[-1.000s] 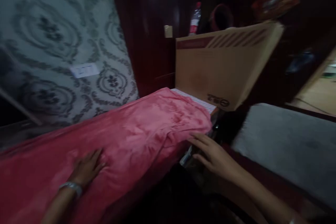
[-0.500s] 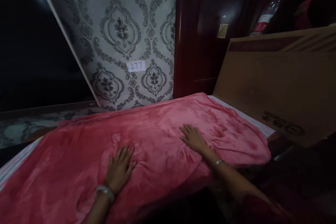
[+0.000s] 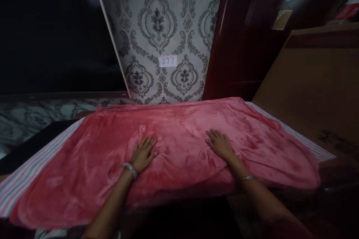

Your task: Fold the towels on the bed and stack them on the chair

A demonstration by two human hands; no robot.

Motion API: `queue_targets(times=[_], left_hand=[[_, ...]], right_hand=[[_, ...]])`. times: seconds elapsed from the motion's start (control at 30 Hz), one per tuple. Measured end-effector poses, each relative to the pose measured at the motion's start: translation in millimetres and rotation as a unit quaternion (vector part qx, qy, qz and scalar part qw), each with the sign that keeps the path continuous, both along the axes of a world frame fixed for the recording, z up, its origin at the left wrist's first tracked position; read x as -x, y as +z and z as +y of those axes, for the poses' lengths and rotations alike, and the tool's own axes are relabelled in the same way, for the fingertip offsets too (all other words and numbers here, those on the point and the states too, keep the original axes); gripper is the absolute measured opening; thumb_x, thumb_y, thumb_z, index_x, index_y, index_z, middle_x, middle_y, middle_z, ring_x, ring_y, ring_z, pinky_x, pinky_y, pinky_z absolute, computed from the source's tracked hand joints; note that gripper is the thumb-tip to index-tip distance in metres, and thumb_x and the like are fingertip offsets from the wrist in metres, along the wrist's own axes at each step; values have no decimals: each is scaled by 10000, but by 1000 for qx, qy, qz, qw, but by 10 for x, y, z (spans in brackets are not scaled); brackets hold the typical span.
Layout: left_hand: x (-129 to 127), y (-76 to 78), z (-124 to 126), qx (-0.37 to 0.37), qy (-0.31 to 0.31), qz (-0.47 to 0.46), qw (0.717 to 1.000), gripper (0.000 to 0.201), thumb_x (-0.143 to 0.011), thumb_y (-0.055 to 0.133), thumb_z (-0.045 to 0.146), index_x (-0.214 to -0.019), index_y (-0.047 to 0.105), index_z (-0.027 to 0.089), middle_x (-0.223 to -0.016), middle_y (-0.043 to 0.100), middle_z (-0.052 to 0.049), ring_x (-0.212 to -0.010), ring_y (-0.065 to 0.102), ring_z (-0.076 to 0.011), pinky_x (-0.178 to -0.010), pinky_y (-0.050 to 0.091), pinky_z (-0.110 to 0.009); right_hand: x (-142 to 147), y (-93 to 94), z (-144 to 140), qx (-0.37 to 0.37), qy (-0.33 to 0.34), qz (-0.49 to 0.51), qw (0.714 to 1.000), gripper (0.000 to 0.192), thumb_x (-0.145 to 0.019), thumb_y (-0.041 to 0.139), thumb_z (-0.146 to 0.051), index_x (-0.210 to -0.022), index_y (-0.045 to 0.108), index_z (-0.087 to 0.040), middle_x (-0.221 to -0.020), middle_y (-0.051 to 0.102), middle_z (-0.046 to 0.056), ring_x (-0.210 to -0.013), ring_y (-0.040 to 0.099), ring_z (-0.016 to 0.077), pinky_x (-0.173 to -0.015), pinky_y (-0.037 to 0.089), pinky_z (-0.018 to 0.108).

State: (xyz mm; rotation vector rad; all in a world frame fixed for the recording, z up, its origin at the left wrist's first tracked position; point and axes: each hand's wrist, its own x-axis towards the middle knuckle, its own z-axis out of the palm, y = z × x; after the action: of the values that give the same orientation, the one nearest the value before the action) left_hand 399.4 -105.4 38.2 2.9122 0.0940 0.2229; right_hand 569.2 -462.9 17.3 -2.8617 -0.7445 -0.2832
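A pink fleece blanket (image 3: 174, 149) lies spread across the frame's centre over a striped sheet (image 3: 30, 171) — soft, limp, light, best pinched at an edge. The left hand (image 3: 143, 154) and right hand (image 3: 221, 145) rest flat on it, fingers spread. A cardboard box (image 3: 316, 86) stands at right.

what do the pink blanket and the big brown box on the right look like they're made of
The pink blanket under both hands looks like plush fleece: soft sheen, shallow rumpled folds, matte nap. The big brown box looks like plain cardboard: flat, stiff, dull tan face with dark printed marks. Dim light leaves the finer texture uncertain.
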Motion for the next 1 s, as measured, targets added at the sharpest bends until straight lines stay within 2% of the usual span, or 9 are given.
queue_targets(times=[0.07,0.17,0.27,0.37,0.53,0.63,0.73,0.87,1.0], left_hand=[[146,58,-74,23,-4,8,1000,558,-957,454,426,-1462,492,192,-1549,433,-147,-1456,353,-315,-1196,218,-608],[525,81,-260,40,-76,-22,996,637,-948,477,484,-1509,419,188,-1574,398,-136,-1463,344,-278,-1209,267,-514],[886,4,-449,-6,-128,-42,991,800,-859,631,487,-1554,332,225,-1618,318,-121,-1483,296,-310,-1213,252,-531],[1015,-108,-525,-56,-113,-41,991,712,-846,632,325,-1518,411,239,-1594,367,-117,-1461,337,-330,-1195,283,-554],[892,-135,-465,2,-99,-94,991,430,-898,445,225,-1263,671,214,-1393,610,-106,-1325,524,-276,-1121,418,-486],[792,-61,-444,100,-44,-140,984,386,-918,387,282,-1105,709,178,-1175,725,-105,-1117,654,-245,-1004,506,-419],[659,25,-431,171,29,-134,976,352,-910,403,360,-993,692,177,-956,752,-69,-895,686,-220,-827,538,-344],[406,101,-391,156,74,-89,981,322,-907,424,407,-834,643,182,-737,685,-37,-728,632,-196,-702,478,-289],[199,172,-426,90,125,-26,988,285,-922,453,369,-942,649,163,-814,695,-80,-779,641,-233,-709,460,-317]], right_hand=[[53,55,-136,-3,20,28,999,499,-998,419,-382,-1434,530,-167,-1504,469,163,-1371,446,319,-1086,386,544],[204,75,-499,-12,78,66,995,536,-988,434,-456,-1415,556,-155,-1451,526,173,-1313,512,305,-1082,412,497],[413,13,-893,-23,118,60,991,687,-898,565,-569,-1482,482,-217,-1466,514,156,-1315,508,330,-1074,413,531],[562,-71,-1107,-44,132,33,990,822,-817,661,-588,-1522,416,-245,-1502,470,161,-1346,470,352,-1068,397,578],[576,-147,-1046,-125,130,-10,984,594,-868,606,-458,-1416,557,-231,-1409,566,147,-1268,539,317,-1030,440,539],[540,-151,-969,-196,109,-47,973,420,-909,526,-402,-1253,677,-213,-1309,634,136,-1196,584,296,-1024,450,522],[505,-133,-941,-245,86,-64,964,380,-946,449,-385,-1159,705,-202,-1181,679,129,-1129,603,284,-1005,468,504],[472,-117,-934,-277,49,-62,958,392,-952,393,-374,-1131,690,-191,-1081,698,127,-1039,619,286,-952,489,491],[534,-134,-926,-341,4,-57,938,331,-933,428,-389,-1053,668,-197,-1005,696,112,-942,636,268,-878,514,451]])
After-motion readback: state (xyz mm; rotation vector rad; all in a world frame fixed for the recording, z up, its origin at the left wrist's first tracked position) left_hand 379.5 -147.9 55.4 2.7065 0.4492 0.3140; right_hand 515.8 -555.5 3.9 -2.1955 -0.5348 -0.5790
